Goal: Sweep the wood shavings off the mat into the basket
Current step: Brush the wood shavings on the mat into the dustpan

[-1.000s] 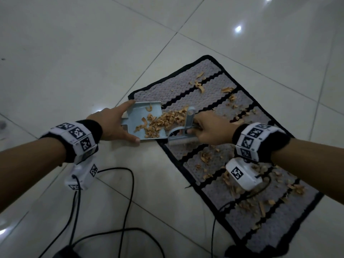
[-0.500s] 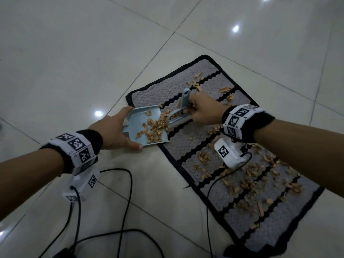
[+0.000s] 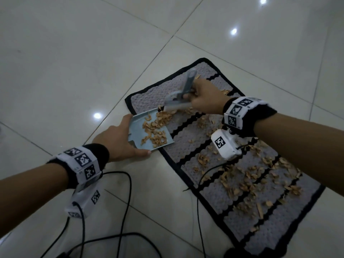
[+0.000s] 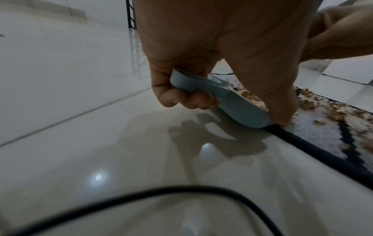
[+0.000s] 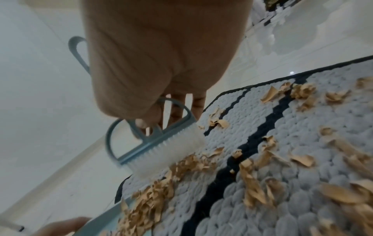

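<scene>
Here, head view: left hand [image 3: 115, 144] grips blue dustpan [image 3: 149, 130] at mat [image 3: 214, 151] edge, shavings [image 3: 247, 181] piled in it and scattered on the mat; right hand [image 3: 204, 98] clamps brush [image 3: 178, 98]. Left wrist: fingers [image 4: 181, 97] curled round dustpan handle [image 4: 193, 83], pan lip on mat border. Right wrist: brush bristles [image 5: 171, 153] touching shavings beside dustpan. Floor [image 3: 74, 53] tiled.
</scene>
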Demonstrator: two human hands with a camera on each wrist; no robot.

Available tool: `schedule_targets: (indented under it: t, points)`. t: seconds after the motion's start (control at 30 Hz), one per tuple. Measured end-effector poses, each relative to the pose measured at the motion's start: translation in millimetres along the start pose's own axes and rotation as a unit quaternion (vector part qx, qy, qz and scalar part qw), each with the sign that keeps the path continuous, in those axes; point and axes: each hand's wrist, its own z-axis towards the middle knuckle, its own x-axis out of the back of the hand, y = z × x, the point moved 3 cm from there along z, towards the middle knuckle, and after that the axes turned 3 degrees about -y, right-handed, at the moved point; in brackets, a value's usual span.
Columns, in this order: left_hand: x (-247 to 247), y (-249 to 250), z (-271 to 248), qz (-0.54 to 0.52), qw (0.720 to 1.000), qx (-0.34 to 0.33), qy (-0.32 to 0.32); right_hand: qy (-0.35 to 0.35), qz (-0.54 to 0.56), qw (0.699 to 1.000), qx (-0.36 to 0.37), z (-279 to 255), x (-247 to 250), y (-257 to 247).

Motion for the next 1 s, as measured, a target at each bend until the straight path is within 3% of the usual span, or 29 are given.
schedule_targets:
  t: [0.1,0.2,0.37,0.87,1.0]
  points:
    - [-13.0,5.2,-5.7,-0.038,0.999,0.004,0.014,0.144,-0.016,0.989,-0.040,-7.1,2.5,22.4]
    - [-20.6,11.3,-9.6,-0.060,0.998,0.011,0.030,0.200,-0.060,0.975,-0.072,-12.6,-14.7,51.8]
    - [-24.9,15.8,-11.3,-0.080,0.995,0.017,0.050,0.220,-0.067,0.969,-0.088,-6.3,-39.8,56.3]
    - [-22.1,17.2,-3.9,-0.078,0.994,0.018,0.074,0.136,-0.082,0.982,0.102,-43.1,-102.1,-12.7]
    - [-23.7,15.7,-4.4,-0.063,0.995,0.023,0.074,0.153,-0.064,0.983,0.085,-38.6,-92.9,-8.7]
